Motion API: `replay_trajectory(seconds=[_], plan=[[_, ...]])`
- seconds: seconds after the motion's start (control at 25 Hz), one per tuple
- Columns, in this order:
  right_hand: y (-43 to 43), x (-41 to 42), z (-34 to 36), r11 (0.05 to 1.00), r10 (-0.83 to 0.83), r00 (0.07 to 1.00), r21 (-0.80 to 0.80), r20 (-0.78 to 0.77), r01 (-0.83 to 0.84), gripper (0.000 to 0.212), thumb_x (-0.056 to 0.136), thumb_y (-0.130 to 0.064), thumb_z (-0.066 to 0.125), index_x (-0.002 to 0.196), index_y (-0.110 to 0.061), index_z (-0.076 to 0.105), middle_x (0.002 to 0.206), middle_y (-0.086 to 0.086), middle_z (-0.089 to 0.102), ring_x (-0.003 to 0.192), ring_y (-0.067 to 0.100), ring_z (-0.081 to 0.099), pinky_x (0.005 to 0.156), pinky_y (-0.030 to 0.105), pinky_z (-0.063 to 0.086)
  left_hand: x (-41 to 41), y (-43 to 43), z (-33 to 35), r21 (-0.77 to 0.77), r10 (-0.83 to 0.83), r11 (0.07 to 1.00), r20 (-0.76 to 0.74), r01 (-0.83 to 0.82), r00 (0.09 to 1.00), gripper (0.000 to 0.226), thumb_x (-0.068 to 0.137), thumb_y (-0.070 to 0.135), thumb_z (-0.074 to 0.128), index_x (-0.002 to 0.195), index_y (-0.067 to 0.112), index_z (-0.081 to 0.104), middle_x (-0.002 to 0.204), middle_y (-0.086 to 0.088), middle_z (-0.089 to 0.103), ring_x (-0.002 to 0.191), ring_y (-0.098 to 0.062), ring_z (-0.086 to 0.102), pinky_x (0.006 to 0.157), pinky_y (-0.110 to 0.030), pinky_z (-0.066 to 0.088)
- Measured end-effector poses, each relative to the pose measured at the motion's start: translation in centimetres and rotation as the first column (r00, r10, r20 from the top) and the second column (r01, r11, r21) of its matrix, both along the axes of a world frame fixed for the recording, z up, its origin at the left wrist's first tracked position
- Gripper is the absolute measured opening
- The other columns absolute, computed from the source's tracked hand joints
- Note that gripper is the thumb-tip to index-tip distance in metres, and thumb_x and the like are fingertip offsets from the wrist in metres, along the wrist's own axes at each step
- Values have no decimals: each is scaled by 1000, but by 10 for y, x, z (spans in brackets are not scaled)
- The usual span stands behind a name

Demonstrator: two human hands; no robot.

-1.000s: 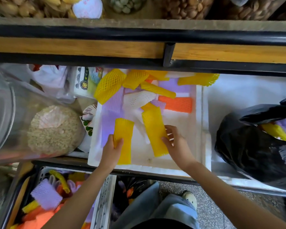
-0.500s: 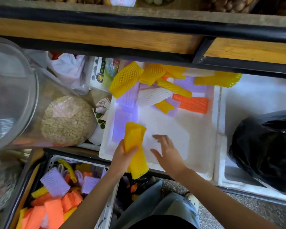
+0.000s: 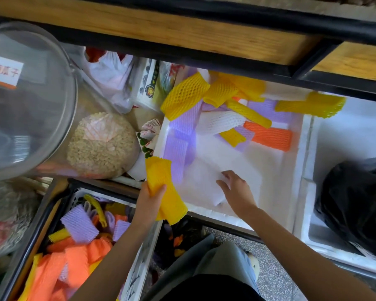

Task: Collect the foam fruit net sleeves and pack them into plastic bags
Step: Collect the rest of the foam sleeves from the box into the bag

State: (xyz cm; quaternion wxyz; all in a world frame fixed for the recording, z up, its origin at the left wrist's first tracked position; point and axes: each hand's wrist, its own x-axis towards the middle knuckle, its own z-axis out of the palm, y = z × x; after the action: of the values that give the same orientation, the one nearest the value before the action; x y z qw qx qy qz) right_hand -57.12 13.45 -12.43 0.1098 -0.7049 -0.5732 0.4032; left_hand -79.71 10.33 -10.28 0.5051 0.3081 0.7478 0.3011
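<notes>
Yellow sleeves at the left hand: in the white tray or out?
Out. Left hand grips yellow sleeves above the white tray's near-left corner.

The left hand [image 3: 148,204] now holds both yellow sleeves [image 3: 161,177], moving them toward 7 o'clock; the right hand [image 3: 237,192] lets go.

One head-worn, wide-angle view looks steeply down from above the person's own arms; the wooden, black-framed shelf beam [image 3: 161,33] bows across the top edge; the white foam box [image 3: 274,170] lies close below, mid-frame; left hand [image 3: 149,200] and right hand [image 3: 237,192] reach in from below, near the lens; the speckled grey floor [image 3: 276,279] fills the bottom.
</notes>
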Motion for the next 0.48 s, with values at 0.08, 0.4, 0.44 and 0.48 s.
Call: replay_trajectory(seconds=[0.08,0.4,0.44,0.48], plan=[[-6,-9,19,993,-109,976,14,-191,114,30,94,-18,56,122,-9,51,101,7,64,95,26,58,72,23,36,5,4,-1,-54,44,998,53,-41,998,33,95,19,54,125,13,43,111,-5,54,99,-23,53,84,-37,42],[-17,-54,45,993,117,963,27,-242,-114,26,92,-25,57,112,-9,51,83,-5,55,72,16,50,65,21,34,30,6,18,50,-62,998,329,48,942,49,78,35,64,120,15,47,107,-3,63,93,-10,64,79,-26,52],[-13,-57,45,984,176,955,51,-237,-168,26,92,-27,57,110,-9,52,82,-7,53,74,17,49,67,21,35,27,3,20,73,-51,997,285,32,957,50,74,29,66,118,15,49,106,-5,64,94,-12,65,78,-28,54],[-8,-59,43,978,208,945,86,-252,-192,25,92,-25,58,109,-8,53,83,-8,53,75,18,51,71,22,38,20,2,20,91,-8,996,243,-14,970,49,74,24,68,119,14,50,108,-8,65,97,-16,66,80,-31,55]])
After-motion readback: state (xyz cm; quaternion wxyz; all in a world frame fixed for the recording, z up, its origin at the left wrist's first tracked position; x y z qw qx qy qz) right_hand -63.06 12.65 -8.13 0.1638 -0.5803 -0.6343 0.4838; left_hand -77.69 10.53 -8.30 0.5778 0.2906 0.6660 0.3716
